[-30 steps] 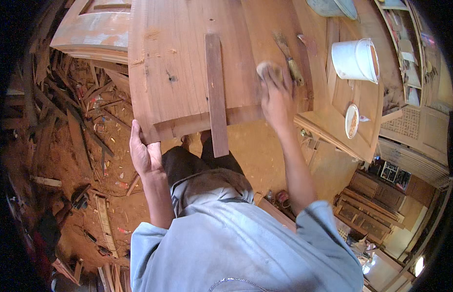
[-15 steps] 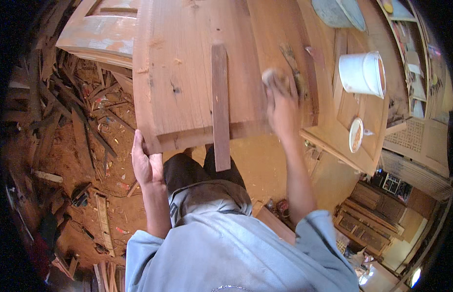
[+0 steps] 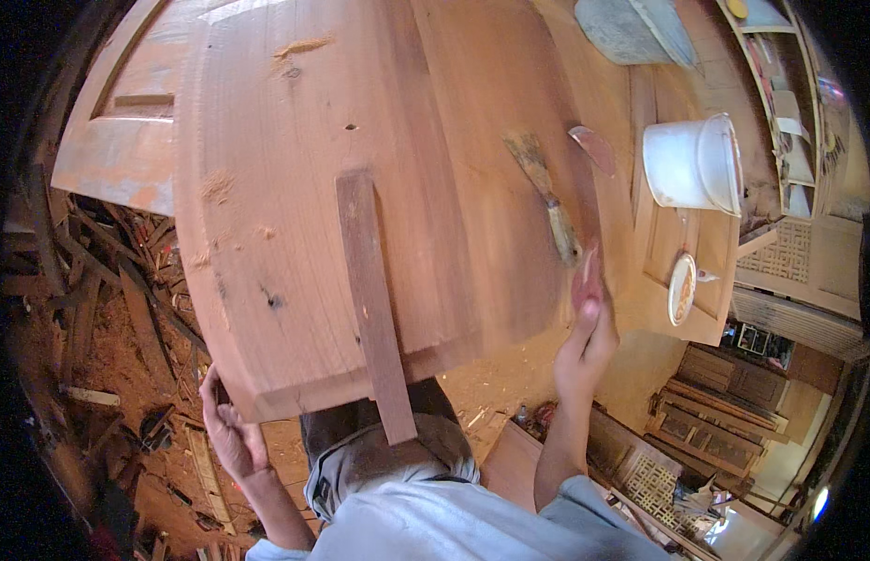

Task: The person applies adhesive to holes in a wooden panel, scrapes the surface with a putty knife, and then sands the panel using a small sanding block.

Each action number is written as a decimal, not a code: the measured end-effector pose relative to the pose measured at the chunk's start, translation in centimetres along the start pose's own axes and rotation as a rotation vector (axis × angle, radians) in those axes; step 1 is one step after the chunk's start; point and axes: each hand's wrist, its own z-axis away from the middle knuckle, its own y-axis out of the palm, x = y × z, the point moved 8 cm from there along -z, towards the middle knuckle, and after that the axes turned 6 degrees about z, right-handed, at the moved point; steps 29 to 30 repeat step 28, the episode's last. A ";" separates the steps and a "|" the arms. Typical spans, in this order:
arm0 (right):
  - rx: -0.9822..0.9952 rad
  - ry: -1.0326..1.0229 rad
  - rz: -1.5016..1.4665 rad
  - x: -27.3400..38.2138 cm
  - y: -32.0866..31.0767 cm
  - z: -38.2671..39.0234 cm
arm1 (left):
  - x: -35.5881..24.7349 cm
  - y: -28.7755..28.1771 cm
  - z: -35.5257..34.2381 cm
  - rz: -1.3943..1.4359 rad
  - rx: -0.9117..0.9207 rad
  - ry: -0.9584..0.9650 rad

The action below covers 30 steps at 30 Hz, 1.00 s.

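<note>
A broad reddish-brown wooden panel point(image 3: 426, 262) lies in front of me. At its near left corner my left hand point(image 3: 237, 439) is beside the edge, fingers apart and loosely bent, holding nothing that I can see. My right hand point(image 3: 585, 351), at the panel's near right edge, is closed on a reddish, folded piece of sandpaper point(image 3: 588, 278), or something much like it. A worn paintbrush point(image 3: 547, 201) lies just beyond that hand. Farther along is a half-round reddish piece point(image 3: 593, 150). A dark wooden strip point(image 3: 374, 309) lies across the panel's near edge and sticks out towards me.
On the right stand a white bucket point(image 3: 689, 166) and a grey basin point(image 3: 631, 33); a round white lid point(image 3: 681, 290) with orange-brown residue lies near the bucket. Another panelled wooden piece point(image 3: 117, 168) is at the far left. Scrap wood point(image 3: 140, 309) litters the floor on the left.
My right hand has moved from the panel's surface near the paintbrush to its right edge and now grips the reddish piece. My left hand's hold at the corner looks looser. The whole view has shifted.
</note>
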 end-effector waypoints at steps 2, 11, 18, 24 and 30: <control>0.068 -0.189 0.144 2.4 0.8 0.8 | -1.1 -0.3 -0.4 -0.045 0.077 0.028; 0.279 -0.464 0.473 6.7 8.0 -0.6 | -1.6 2.1 -0.2 -0.097 -0.052 0.151; 0.053 0.001 -0.242 5.1 0.8 -8.6 | -1.5 3.9 0.0 -0.099 -0.049 0.153; 0.353 -0.299 0.350 5.1 4.2 -3.7 | -2.7 3.3 -0.5 -0.071 -0.032 0.199; 0.210 -0.559 0.384 5.4 8.7 -2.3 | -1.9 4.5 -0.4 -0.121 0.013 0.182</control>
